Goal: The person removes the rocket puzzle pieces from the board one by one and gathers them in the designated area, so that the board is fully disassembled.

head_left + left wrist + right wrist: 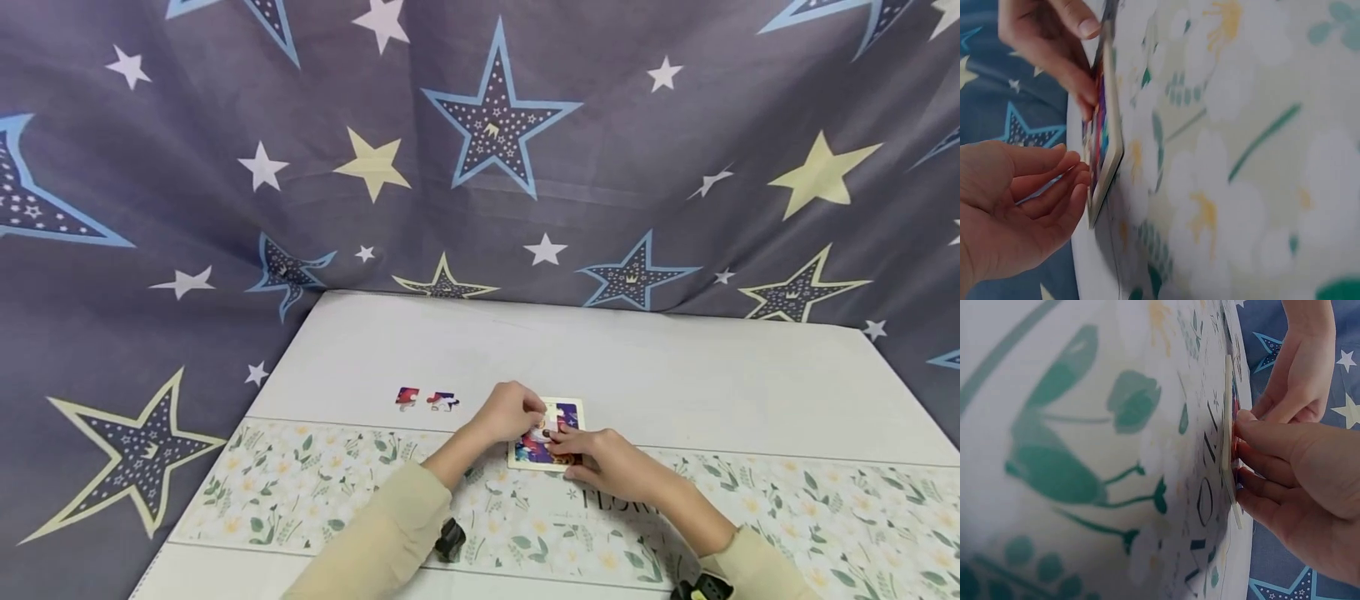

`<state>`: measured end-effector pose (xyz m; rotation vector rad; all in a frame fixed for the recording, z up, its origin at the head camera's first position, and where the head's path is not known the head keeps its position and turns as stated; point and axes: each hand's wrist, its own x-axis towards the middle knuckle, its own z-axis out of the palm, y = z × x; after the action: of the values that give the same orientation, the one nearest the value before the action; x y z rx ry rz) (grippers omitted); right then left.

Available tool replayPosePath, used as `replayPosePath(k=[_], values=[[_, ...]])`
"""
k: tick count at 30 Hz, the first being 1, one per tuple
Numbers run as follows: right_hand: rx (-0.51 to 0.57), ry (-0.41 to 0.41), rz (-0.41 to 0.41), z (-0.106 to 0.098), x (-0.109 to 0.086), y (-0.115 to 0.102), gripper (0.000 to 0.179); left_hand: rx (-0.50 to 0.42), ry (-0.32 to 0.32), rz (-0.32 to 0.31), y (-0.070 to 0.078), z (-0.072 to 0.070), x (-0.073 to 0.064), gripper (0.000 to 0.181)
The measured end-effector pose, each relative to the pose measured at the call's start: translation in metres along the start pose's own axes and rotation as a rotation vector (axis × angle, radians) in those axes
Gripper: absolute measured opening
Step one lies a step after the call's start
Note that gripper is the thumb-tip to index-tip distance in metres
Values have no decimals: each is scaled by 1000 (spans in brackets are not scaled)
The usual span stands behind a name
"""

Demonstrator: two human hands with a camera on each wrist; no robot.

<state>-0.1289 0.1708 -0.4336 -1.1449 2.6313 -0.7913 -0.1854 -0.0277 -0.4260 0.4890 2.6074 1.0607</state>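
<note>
A small jigsaw puzzle (572, 414) with a pale frame and a purple, red and blue picture lies on the table. Over its left side is my left hand (512, 412), fingers bent and tips touching the surface; in the left wrist view no piece shows between these fingertips (1075, 165). From the right comes my right hand (611, 460), its fingers laid on the picture and its thumb by the near right edge. The hands cover part of the puzzle. Left of it lie two loose puzzle pieces, a red and purple piece (407, 397) and a multicoloured piece (443, 402).
A white table (675, 367) carries a flower-printed band (337, 467) with lettering below the puzzle. Behind and to the left hangs a dark grey-purple cloth (450, 225) printed with stars. Dark devices sit on both wrists.
</note>
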Motion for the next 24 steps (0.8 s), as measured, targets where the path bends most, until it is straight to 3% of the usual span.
replayPosePath(k=[7,19,24], values=[[-2,6,-1,-1,-1,1,34,38,-15,38,10,13,6,22],[-20,9,-2,-1,-1,2,34,155,-20,92,16,17,4,21],[-22,7,0,-1,-1,2,34,83,1,85,15,18,5,20]])
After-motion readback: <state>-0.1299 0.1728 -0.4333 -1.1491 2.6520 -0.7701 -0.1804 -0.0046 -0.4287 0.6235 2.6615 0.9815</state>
